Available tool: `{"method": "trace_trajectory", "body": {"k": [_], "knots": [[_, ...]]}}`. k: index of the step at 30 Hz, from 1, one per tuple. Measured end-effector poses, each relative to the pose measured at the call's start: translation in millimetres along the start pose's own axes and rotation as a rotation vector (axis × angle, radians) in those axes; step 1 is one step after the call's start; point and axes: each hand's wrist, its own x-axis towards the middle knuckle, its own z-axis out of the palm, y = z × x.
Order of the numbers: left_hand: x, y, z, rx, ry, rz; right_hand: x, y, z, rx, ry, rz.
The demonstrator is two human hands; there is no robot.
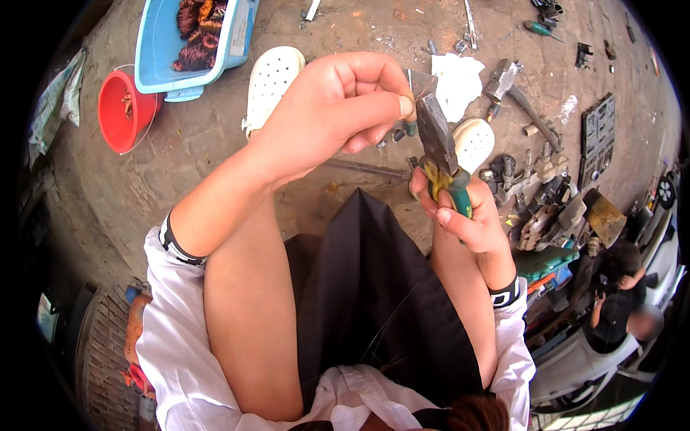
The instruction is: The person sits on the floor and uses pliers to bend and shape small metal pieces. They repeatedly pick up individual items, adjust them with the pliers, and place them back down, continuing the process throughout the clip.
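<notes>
1. Fingers of left hand: thumb and index tips pinched together, others loosely curled; whether anything thin sits between them, too small to tell. Right-hand fingers wrapped round the pliers' handles.
2. Far left: red bucket, then pale-blue tub holding copper wire coils. Tub edge sits close to left cream clog; a wide outward swing of that foot could knock it.
3. Centre: left fingertips just beside the head of the combination pliers, held up over the floor between the knees. Gap between its jaws can't be judged. Main risk, likely: pinched fingertip if the handles close while fingers are this near; or the tool slipping from a loose grip onto a foot.
4. Under the hands: metal rod on the brick floor. Room to lift looks good; less going down, knees either side.
5. Right: right hand, elbow side hemmed by metal parts. Beyond right cream clog: white paper, hammer, black tool case. Sideways reach could snag there.
</notes>
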Motion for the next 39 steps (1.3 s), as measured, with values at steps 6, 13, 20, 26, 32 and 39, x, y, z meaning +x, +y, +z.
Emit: {"method": "trace_trajectory", "body": {"k": [6,13,20,26,32,39], "knots": [[4.1,-1.3,-4.4,0.172,0.059,0.089,1.8,-5.5,2.4,-0.154,0.052,-0.050],[7.1,-4.4,-7.0,-0.062,-0.025,0.080,2.6,-5.9,7.0,0.016,0.016,0.035],[1.6,-13.7,5.6,-0.220,0.095,0.129,2.4,-3.3,9.8,0.146,0.034,0.140],[12.5,-12.3,-28.8,-0.509,0.153,0.368,2.0,0.6,9.9,-0.320,0.144,-0.105],[8.5,-15.2,-11.5,-0.471,-0.073,0.219,13.3,-8.4,15.2,-0.356,0.140,-0.169],[5.4,-16.9,-7.4,-0.399,-0.082,0.127,13.0,-4.5,11.8,-0.207,0.033,-0.128]]}}
